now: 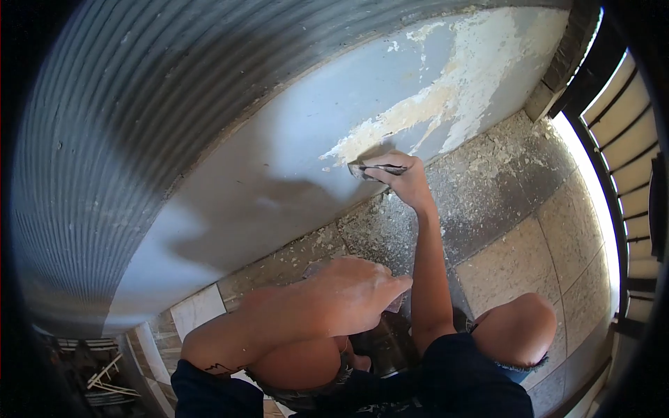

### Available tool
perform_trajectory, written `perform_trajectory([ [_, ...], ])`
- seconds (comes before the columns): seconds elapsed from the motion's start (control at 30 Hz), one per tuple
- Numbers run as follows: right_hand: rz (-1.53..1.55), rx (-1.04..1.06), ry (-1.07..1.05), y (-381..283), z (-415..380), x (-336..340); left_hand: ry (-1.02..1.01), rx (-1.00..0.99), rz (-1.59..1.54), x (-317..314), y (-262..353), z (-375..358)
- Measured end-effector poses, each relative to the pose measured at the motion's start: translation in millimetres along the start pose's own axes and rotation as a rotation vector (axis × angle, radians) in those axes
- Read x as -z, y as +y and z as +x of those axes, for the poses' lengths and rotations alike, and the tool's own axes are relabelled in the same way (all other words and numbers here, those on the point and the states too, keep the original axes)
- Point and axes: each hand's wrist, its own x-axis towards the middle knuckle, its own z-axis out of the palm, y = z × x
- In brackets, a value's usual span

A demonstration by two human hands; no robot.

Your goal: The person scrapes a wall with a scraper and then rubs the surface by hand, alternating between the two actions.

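The right hand is gripping a scraper, fingers closed around its handle, and is pressing the blade flat against the grey wall at the lower edge of a patch of stripped paint. The left hand is resting on the left knee, fingers loosely curled and holding nothing that can be made out. The person is squatting close to the wall, the right knee standing near the tiled floor. Paint flakes are lying thick along the foot of the wall; in my judgement these could make footing slippery. A steep blade angle could gouge the surface beneath. Corrugated sheeting is closing off the left side, and a railing is bounding the right, leaving open floor only behind and to the right.
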Motion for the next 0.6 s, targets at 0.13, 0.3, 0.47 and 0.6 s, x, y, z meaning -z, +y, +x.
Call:
perform_trajectory([
  [0.13,-0.138,-0.02,0.012,5,-2,18,-0.006,0.019,-0.001,-3,-2,2],
  [0.3,-0.037,-0.016,0.11,7,-7,49,0.077,-0.035,-0.047,0,-6,-2],
  [0.47,0.08,-0.04,0.198,18,-8,59,0.016,-0.002,-0.03,2,-1,-4],
  [0.6,-0.035,0.295,-0.082,25,7,-27,0.107,-0.077,-0.062,2,3,0],
])
